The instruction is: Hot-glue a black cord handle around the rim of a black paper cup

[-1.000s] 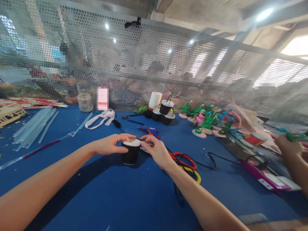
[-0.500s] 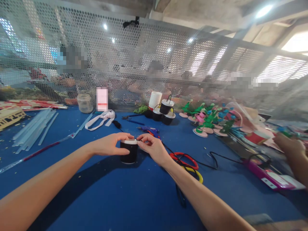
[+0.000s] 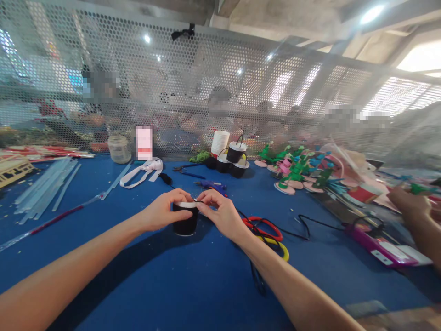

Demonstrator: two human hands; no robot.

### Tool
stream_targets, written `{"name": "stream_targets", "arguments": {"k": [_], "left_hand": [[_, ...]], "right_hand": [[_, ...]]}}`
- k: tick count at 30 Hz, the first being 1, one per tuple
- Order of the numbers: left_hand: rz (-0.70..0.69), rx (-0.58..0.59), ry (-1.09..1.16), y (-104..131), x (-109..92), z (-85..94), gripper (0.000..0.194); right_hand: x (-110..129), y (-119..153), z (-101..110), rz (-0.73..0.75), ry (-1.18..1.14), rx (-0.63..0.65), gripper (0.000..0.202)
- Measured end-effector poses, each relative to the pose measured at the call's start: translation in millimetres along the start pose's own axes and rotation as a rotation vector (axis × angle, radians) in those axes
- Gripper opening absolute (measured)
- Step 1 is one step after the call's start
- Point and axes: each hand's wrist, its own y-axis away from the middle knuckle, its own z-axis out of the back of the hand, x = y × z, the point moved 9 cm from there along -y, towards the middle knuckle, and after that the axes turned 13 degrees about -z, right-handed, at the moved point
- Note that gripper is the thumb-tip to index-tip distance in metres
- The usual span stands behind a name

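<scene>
A black cup with a white rim stands upright on the blue table. My left hand grips it from the left, thumb on the front wall and fingers over the rim. My right hand pinches a thin black cord at the right side of the rim. Behind my right hand lies a blue glue gun. Farther back, small black cups with handles are stacked beside white cups.
Clear sticks, a white ribbon and a jar are left. Right are red and yellow rings, green figures, a purple power strip and another person's hand. A perforated metal screen stands behind.
My right hand has shifted slightly at the rim, and more of the black cord shows. The other person's hand at the right has moved a little, with a green piece now visible by it.
</scene>
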Motion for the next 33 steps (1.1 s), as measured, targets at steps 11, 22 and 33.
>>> {"name": "stream_targets", "arguments": {"k": [11, 22, 33], "left_hand": [[0.035, -0.017, 0.164, 2, 13, -7.1, 0.015], [-0.02, -0.038, -0.087, 0, -7, -2.8, 0.011], [0.053, 0.02, 0.013, 0, 0, -3.3, 0.012]], "right_hand": [[-1, 4, 0, -0.034, 0.05, 0.012, 0.014], [3, 6, -1, 0.011, 0.099, -0.053, 0.014], [-3, 6, 4, -0.043, 0.023, -0.039, 0.012]]}}
